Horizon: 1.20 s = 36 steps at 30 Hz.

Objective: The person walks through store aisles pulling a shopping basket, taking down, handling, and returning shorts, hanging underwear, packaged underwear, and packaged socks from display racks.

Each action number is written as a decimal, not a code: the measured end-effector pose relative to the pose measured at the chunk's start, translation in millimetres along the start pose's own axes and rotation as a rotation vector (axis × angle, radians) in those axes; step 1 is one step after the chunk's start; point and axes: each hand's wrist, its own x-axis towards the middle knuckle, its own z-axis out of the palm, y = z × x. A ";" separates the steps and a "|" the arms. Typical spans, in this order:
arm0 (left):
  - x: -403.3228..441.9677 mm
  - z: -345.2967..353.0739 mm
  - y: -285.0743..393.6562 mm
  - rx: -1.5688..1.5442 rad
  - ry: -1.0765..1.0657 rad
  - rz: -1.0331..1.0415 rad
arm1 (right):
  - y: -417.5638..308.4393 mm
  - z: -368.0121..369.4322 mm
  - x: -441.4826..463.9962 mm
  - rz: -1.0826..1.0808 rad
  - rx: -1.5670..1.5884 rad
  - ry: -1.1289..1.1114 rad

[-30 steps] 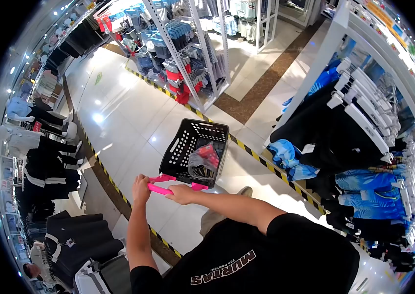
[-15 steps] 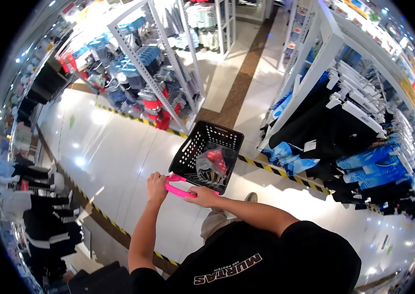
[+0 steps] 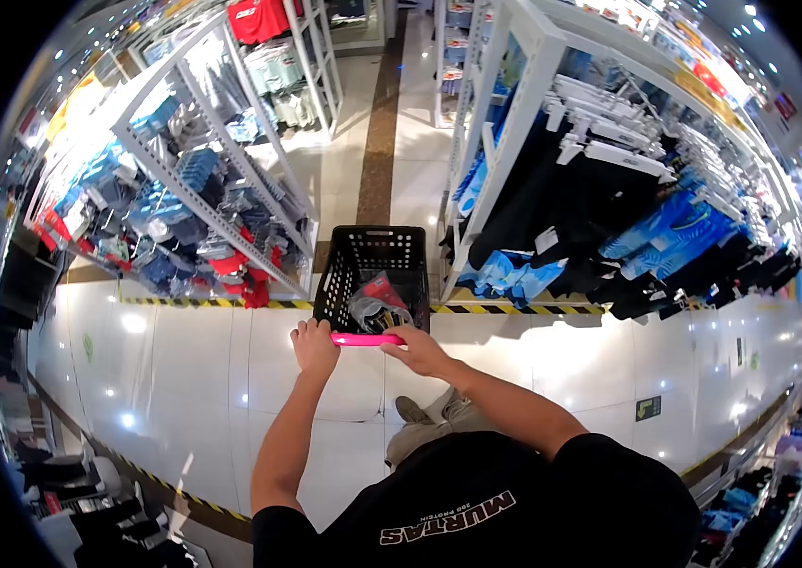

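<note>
At waist front: bare left hand (image 3: 316, 346) and right hand (image 3: 417, 351) wrapped around opposite ends of bright-pink plastic handle (image 3: 361, 340), likely for even balance | just beyond, black perforated-plastic basket (image 3: 378, 251) corralling transparent-wrapped red goods (image 3: 381, 292) | farther, white metal clothing racks (image 3: 507, 156) flank tiled walkway (image 3: 415, 175)

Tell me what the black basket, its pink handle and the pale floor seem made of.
Black basket: probably molded plastic, fairly matte, with rows of holes through its walls. Pink handle: likely smooth plastic, evenly bright; any core is hidden. Pale floor: polished tile, perhaps ceramic or stone, given straight seams and bright reflections.
</note>
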 end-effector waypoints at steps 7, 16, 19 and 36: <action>6.5 -4.1 34.1 -0.027 -0.038 0.203 | 0.2 -213.5 -31.5 0.063 -0.137 0.430; 42.1 -4.6 103.7 0.110 -0.243 0.036 | -48.8 -465.4 -37.9 -0.238 -0.465 1.176; 46.0 4.5 106.8 0.133 -0.210 0.016 | -26.1 -498.1 -24.9 -0.327 -0.855 1.092; 71.7 6.6 124.7 0.166 -0.190 -0.080 | -35.6 -530.5 -42.8 -0.495 -1.001 1.098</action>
